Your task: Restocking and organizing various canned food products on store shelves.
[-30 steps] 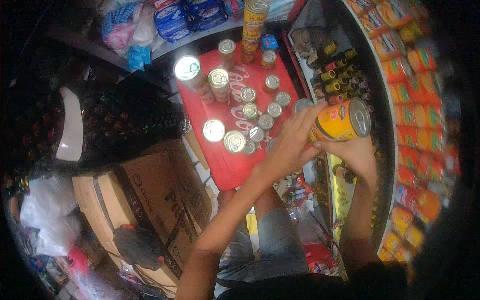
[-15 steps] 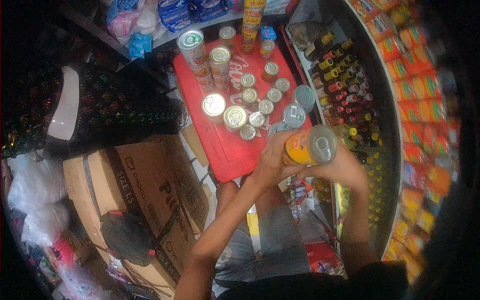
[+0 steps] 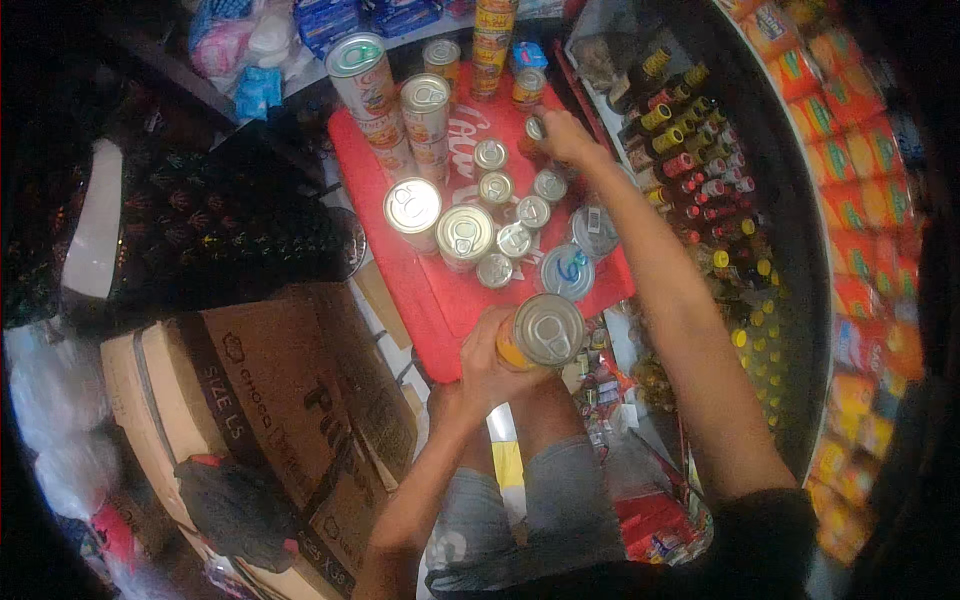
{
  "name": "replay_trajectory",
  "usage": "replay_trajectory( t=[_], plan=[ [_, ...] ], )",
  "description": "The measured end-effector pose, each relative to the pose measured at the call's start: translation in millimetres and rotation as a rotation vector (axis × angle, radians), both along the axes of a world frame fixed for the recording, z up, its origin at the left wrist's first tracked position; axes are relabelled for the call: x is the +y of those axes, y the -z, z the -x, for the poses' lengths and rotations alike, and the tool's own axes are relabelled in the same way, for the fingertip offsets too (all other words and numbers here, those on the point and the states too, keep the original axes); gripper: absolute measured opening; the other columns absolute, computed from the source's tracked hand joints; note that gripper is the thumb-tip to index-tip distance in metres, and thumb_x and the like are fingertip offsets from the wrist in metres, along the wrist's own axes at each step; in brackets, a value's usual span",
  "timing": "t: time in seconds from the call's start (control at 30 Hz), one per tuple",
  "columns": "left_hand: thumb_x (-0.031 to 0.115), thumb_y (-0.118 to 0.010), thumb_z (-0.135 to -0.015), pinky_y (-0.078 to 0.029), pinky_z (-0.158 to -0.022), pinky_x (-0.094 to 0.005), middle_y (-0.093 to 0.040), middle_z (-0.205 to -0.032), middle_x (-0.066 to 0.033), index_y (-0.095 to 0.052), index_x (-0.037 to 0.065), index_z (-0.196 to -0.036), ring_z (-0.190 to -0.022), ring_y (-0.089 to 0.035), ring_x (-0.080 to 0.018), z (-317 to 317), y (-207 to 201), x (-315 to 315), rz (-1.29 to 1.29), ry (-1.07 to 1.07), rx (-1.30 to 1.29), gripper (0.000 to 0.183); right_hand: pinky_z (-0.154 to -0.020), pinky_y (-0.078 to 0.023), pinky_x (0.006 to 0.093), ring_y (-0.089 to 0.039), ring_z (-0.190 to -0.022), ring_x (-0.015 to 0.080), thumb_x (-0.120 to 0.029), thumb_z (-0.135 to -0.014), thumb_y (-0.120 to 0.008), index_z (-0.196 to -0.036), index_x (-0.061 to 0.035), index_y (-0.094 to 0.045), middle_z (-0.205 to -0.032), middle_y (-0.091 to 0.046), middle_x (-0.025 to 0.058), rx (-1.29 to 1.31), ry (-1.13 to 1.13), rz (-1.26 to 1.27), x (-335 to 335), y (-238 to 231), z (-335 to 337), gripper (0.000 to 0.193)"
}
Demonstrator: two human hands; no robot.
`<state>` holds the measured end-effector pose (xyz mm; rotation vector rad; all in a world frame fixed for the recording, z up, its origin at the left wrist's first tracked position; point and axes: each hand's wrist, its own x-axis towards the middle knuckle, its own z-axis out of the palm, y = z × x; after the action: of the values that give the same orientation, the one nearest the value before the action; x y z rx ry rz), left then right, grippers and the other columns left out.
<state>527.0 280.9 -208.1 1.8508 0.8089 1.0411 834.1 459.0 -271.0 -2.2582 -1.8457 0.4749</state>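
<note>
My left hand [image 3: 485,365] is closed round a large tin can [image 3: 548,328] with an orange-yellow label and a ring-pull lid, held above the near edge of the red table [image 3: 440,325]. My right hand [image 3: 565,138] reaches across to the table's far right, its fingers closed at the side of a small can [image 3: 534,130]; they hide part of it. Nearer on the table, several small ring-pull cans [image 3: 514,239] stand upright. Left of these are two wider cans [image 3: 465,236]. Round blue-grey lids [image 3: 567,272] show close to the held can.
Tall stacks of cans [image 3: 362,90] rise at the table's far left, and a yellow stack [image 3: 493,45] at the back. Bottles [image 3: 690,150] line the right side, beside orange packets [image 3: 850,150]. A big cardboard box [image 3: 270,380] stands at my left.
My right hand has left the large can and reached far across the table to a small can. My left hand has moved left and nearer with the large can.
</note>
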Motion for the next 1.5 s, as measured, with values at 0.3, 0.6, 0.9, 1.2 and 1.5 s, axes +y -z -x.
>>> replay_trajectory(
  t=[0.3, 0.6, 0.9, 1.2, 1.5],
  plan=[
    [0.016, -0.085, -0.055, -0.053, -0.074, -0.0343, -0.065, -0.094, -0.0128, -0.058, 0.002, -0.103, -0.084, -0.066, -0.0258, 11.4, 15.0, -3.5, 0.089, 0.043, 0.06, 0.057, -0.092, -0.039, 0.0541, -0.062, -0.101, 0.0346, -0.047, -0.068, -0.073, -0.101, -0.0059, -0.066, -0.103, -0.066, 0.0183, -0.129, 0.198, -0.002, 18.6, -15.6, 5.9, 0.053],
    [0.019, -0.085, -0.056, -0.053, -0.073, -0.0341, -0.064, -0.091, -0.015, -0.06, -0.002, -0.099, -0.081, -0.066, -0.0272, 14.7, 17.3, -5.6, -0.018, 0.039, 0.029, 0.054, -0.086, -0.046, 0.052, -0.05, -0.115, 0.0375, -0.041, -0.074, -0.07, -0.127, -0.0089, -0.045, -0.124, -0.05, 0.0216, -0.143, 0.025, -0.267, 3.8, -19.7, 59.3, 0.067],
    [0.015, -0.086, -0.05, -0.051, -0.074, -0.0395, -0.061, -0.093, -0.0168, -0.056, -0.001, -0.1, -0.084, -0.062, -0.0325, 29.3, 8.4, -1.4, 0.064, 0.011, -0.043, 0.061, -0.086, -0.048, 0.0465, -0.058, -0.102, 0.0419, -0.033, -0.068, -0.073, -0.131, -0.009, -0.04, -0.112, -0.056, 0.0271, 0.246, 0.068, -0.013, 11.4, 27.4, 92.2, 0.075],
    [0.01, -0.082, -0.051, -0.05, -0.075, -0.0407, -0.061, -0.093, -0.0166, -0.056, -0.002, -0.099, -0.083, -0.061, -0.0338, 48.8, 16.5, -2.3, 0.112, -0.01, -0.042, 0.056, -0.093, -0.043, 0.0335, -0.051, -0.112, 0.0227, -0.01, -0.071, -0.071, -0.131, -0.0067, -0.04, -0.121, -0.053, 0.0116, 0.678, -0.172, 0.197, 50.9, 25.0, 31.0, 0.068],
    [0.01, -0.081, -0.051, -0.05, -0.075, -0.0397, -0.06, -0.092, -0.0159, -0.056, -0.001, -0.099, -0.082, -0.061, -0.0335, 53.7, 13.1, -6.2, 0.098, 0.033, -0.031, 0.056, -0.093, -0.044, 0.0354, -0.052, -0.112, 0.0244, -0.011, -0.07, -0.073, -0.132, -0.0098, -0.04, -0.122, -0.054, 0.0121, 0.579, -0.151, 0.177, 45.6, 17.8, 43.4, 0.07]
  ],
)
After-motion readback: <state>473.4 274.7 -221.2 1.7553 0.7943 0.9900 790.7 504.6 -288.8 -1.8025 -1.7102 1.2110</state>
